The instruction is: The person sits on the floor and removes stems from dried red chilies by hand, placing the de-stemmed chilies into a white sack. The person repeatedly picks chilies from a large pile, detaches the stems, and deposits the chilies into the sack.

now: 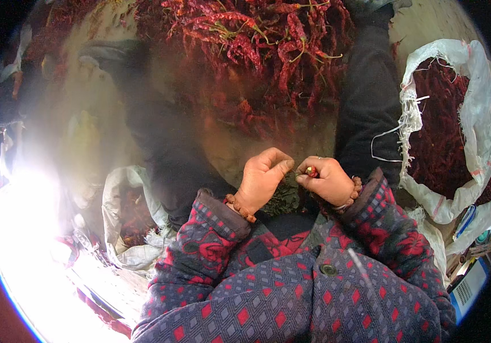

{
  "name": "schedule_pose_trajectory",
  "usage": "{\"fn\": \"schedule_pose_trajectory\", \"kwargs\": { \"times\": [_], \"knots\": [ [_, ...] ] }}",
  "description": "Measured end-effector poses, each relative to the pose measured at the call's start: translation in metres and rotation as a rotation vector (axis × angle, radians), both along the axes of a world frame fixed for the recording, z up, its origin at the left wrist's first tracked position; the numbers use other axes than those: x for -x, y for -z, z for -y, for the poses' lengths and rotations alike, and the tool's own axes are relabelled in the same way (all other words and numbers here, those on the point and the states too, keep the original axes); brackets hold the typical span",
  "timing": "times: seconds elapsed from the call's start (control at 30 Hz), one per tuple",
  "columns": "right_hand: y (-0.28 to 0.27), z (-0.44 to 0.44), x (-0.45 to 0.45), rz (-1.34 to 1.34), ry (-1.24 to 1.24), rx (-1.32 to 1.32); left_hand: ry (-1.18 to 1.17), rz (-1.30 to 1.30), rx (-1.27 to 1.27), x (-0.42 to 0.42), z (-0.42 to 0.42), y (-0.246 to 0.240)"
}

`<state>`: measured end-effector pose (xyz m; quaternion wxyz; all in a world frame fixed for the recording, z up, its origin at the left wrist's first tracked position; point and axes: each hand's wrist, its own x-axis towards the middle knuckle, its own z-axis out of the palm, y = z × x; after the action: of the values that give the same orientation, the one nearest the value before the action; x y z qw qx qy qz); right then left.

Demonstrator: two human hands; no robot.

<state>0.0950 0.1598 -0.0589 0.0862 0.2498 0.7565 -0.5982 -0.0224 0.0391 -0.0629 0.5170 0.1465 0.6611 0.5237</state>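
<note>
My right hand [330, 179] is closed around a dried red chili pepper [312, 172], whose pale stem end pokes out between thumb and fingers. Close beside it, my left hand [264, 176] has its thumb and forefinger pinched together; nothing plainly shows between them. A small gap separates the two hands. Beneath them, a dull greenish heap of small bits [286, 199] lies between my legs, too blurred to name surely. Beyond the hands rises a large pile of dried red chili peppers [249, 38], many with curled stems.
At right stands a white woven sack [481, 115] of dark red chilies [438, 137], its rim frayed. A smaller white sack [110, 214] with reddish contents is at left. My dark-trousered legs [367, 94] flank the pile. Glare washes out the lower left.
</note>
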Motion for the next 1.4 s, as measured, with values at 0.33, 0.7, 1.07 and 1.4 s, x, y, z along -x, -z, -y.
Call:
{"fn": "schedule_pose_trajectory", "kwargs": {
  "times": [0.33,0.7,1.07,1.4],
  "knots": [
    [0.018,-0.006,-0.003,0.078,0.271,0.174,0.189,-0.551,-0.439,-0.007,-0.007,-0.037],
    [-0.009,-0.032,-0.014,0.041,0.446,0.432,0.319,-1.262,0.147,0.087,0.007,0.024],
    [-0.002,-0.032,-0.019,-0.002,0.508,0.519,0.05,-0.99,0.085,0.118,-0.021,-0.005],
    [-0.01,-0.021,-0.005,0.07,0.561,0.722,-0.546,-0.391,-0.298,0.072,0.026,-0.03]
  ]
}}
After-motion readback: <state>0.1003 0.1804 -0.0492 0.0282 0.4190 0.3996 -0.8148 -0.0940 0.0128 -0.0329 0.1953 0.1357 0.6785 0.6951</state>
